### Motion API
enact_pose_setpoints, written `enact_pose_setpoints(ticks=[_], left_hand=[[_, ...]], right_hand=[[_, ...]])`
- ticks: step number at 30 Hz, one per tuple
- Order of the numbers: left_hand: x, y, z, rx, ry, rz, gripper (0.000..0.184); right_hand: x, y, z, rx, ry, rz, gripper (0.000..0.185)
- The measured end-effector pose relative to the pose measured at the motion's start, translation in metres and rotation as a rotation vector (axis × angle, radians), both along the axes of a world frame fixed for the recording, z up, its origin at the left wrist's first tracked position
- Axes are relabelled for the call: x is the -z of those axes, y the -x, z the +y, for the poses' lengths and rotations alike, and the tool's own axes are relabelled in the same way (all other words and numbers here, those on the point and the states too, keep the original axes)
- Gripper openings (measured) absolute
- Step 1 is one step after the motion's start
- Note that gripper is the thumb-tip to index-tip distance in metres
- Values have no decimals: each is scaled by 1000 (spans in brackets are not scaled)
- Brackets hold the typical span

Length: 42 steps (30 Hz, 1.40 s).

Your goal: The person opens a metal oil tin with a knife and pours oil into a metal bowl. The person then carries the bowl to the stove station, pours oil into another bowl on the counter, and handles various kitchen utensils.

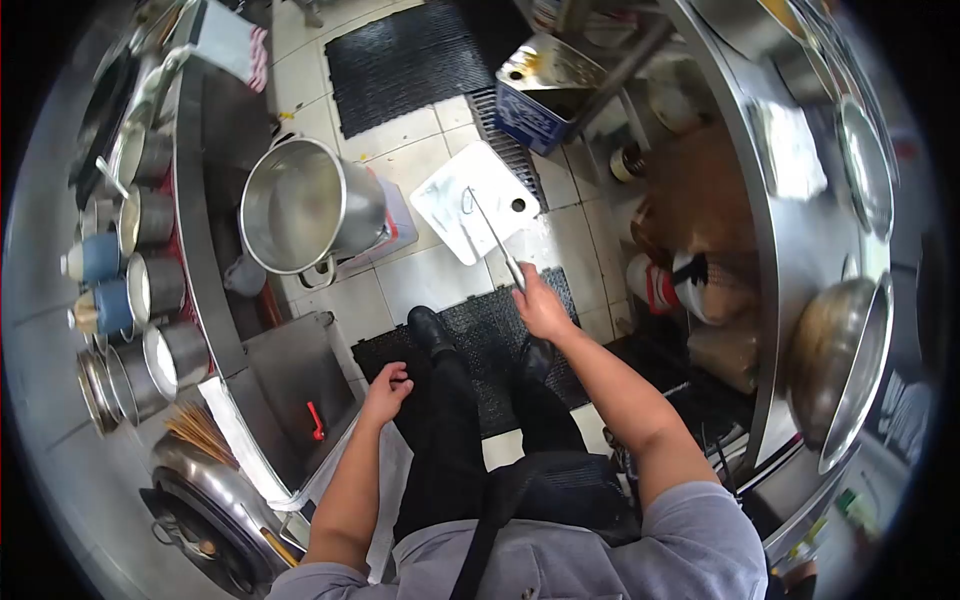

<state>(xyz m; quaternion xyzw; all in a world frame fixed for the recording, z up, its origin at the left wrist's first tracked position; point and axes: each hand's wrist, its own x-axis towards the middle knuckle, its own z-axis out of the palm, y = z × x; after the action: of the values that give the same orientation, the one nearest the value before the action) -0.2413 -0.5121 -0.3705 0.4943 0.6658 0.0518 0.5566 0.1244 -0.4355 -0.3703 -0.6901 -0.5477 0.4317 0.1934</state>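
My right hand (pixel 546 307) is closed round the handle of a long, thin metal tool (pixel 493 232). Its far end shows a small loop-like outline; whether this is a hook, a ring or a shallow bowl I cannot tell. That end lies over a white, square, flat surface (pixel 450 215) with a dark round hole near one corner, and contact is unclear. To the left, my left hand (pixel 385 393) hangs beside my leg, fingers loosely bent, with nothing visible in it. A big metal pot (pixel 362 205) holding cloudy liquid stands beyond it.
A blue tin (pixel 530 118) with a cut-open top stands beyond the white surface. Steel counters run along both sides. Several metal pots line the left one, near a red valve handle (pixel 316 420). A large steel bowl (pixel 830 360) sits at right. Black mats (pixel 400 65) cover parts of the tiles.
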Motion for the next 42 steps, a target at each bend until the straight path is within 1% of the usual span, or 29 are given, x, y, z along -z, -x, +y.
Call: enact_pose_setpoints(ticks=[3, 5, 6, 7, 9, 11, 12, 13, 14, 15, 17, 18, 19, 20, 21, 23, 24, 25, 26, 27, 29, 33, 35, 36, 37, 38, 39, 40, 42], left_hand=[[-1, 11, -3, -72, 78, -61, 42], [10, 20, -3, -76, 45, -102, 41], [12, 21, -1, -99, 45, -113, 41], [13, 24, 1, -115, 31, -117, 40], [12, 35, 7, -149, 21, -130, 40], [8, 44, 5, -107, 22, -122, 39], [8, 47, 3, -130, 26, -139, 39], [9, 53, 3, -120, 45, -99, 39], [10, 58, 1, -110, 65, -55, 38], [14, 61, -1, -134, 63, -64, 38], [25, 67, -7, -118, 74, -18, 37], [25, 67, -6, -132, 75, -18, 37], [23, 66, -3, -145, 92, -18, 36], [22, 65, -1, -162, 110, -17, 36], [26, 67, -5, -175, 113, -10, 36], [44, 72, -7, -240, 28, -66, 35], [49, 80, 21, -251, 5, -38, 35], [44, 76, 30, -347, -45, -59, 34], [26, 73, 6, -398, -36, -92, 33], [17, 72, 12, -369, -39, -145, 31], [15, 73, 14, -293, 78, -80, 28], [32, 66, 0, -365, 106, -100, 34], [27, 56, 0, -350, 129, -50, 34], [25, 52, 1, -342, 129, -46, 34], [24, 51, -1, -347, 154, -64, 35], [23, 52, -5, -356, 185, -81, 35], [24, 57, -8, -357, 194, -68, 35], [24, 60, -10, -394, 208, -71, 34], [27, 63, -18, -432, 233, -89, 33]], right_hand=[[23, 29, 45, -96, -4, -36, 47], [33, 43, 71, -155, 299, -69, 48], [67, 40, 79, -226, 284, -92, 48], [39, 48, 97, -244, 285, -102, 48], [-26, 58, 129, -109, 196, -30, 47], [-56, 53, 158, -18, -255, -66, 43], [-103, 54, 177, 54, -275, 74, 41], [-170, 71, 195, 131, -348, 173, 41], [-209, 80, 208, 192, -478, 342, 39], [-230, 88, 220, 255, -603, 520, 38], [-237, 104, 234, 300, -870, 497, 36], [-217, 109, 229, 319, -904, 506, 37], [-172, 111, 214, 419, -793, 527, 31], [-75, 97, 192, 266, -1004, -475, 38], [-6, 106, 140, 71, -609, -835, 52], [12, 105, 108, -28, 609, -40, 29], [42, 105, 136, -48, 589, -14, 29], [76, 83, 146, -74, 690, 75, 22], [89, 61, 106, -40, 842, 163, 16], [69, 57, 111, 108, 759, 356, 15], [50, 56, 132, 176, 853, 404, 17], [83, 117, 117, 246, 876, 477, 20], [120, 179, 95, 126, 577, 93, 60], [176, 197, 81, 104, 530, 54, 64], [113, 212, 105, 132, 636, 129, 60], [150, 215, 93, 82, 558, 25, 56], [155, 222, 91, 32, 481, -78, 52], [158, 223, 87, 31, 491, -71, 52], [140, 201, 88, 272, 660, 278, 47]])
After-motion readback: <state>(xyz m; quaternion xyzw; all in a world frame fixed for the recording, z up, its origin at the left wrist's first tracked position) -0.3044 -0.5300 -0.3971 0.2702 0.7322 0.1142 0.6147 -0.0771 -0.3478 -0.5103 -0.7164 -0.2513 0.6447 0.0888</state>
